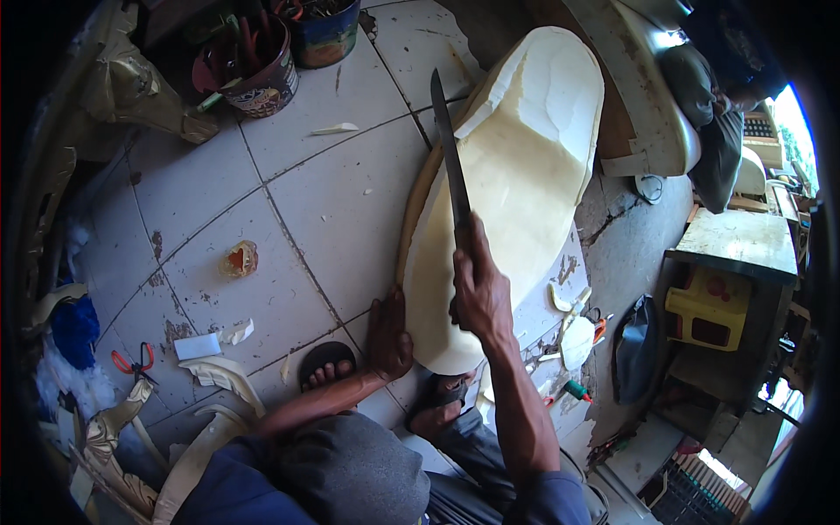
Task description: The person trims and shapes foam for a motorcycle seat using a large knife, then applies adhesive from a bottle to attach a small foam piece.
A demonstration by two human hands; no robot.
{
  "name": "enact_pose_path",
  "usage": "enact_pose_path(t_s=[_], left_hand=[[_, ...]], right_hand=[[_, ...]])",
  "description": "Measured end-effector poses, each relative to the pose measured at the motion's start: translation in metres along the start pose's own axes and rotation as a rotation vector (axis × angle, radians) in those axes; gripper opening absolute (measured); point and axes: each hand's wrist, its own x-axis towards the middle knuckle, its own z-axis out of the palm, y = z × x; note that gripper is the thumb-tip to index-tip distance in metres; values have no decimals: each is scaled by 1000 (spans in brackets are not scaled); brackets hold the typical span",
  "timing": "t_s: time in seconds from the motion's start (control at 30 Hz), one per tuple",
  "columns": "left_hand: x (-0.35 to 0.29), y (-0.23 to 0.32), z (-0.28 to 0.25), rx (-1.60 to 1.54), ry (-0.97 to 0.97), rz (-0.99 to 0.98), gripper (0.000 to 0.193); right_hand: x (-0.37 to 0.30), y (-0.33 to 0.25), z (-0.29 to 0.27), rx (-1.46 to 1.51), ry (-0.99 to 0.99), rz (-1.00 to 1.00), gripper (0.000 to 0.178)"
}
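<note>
A long cream foam seat (516, 201) on a brown base lies lengthwise before me, its far end whiter and cut into facets. My right hand (481, 284) is closed around the handle of a long dark knife (451, 149). The blade points away from me and lies over the left edge of the foam; whether it touches is hard to tell. My left hand (389, 337) grips the seat's near left side, low by the base, its fingers partly hidden.
Foam offcuts (219, 372) and orange-handled scissors (134, 360) lie on the tiled floor (324, 197) at left. A tool bucket (254, 70) stands far left. More scraps and a green-capped tube (577, 391) lie right, near a metal-topped cabinet (735, 241). Another person's dark-clothed leg (717, 157) shows far right.
</note>
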Motion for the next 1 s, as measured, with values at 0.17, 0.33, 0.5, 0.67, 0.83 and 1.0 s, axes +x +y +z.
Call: enact_pose_path(t_s=[0.17,0.33,0.5,0.67,0.83,1.0], left_hand=[[2,2,-3,2,-18,-13,73],[0,-3,1,10,-14,3,74],[-2,1,-2,9,-70,-32,75],[1,3,0,-2,-53,-39,75],[-4,7,-5,-16,-74,-41,75],[0,2,-1,20,-25,-33,74]], right_hand=[[11,-21,-12,94,-164,298,59],[-30,42,-4,-17,8,-135,58],[-22,9,-10,41,-145,187,59],[-52,45,-7,-110,-62,-54,60],[-44,0,-18,-51,-247,310,58],[-62,20,-21,-113,-256,174,59]])
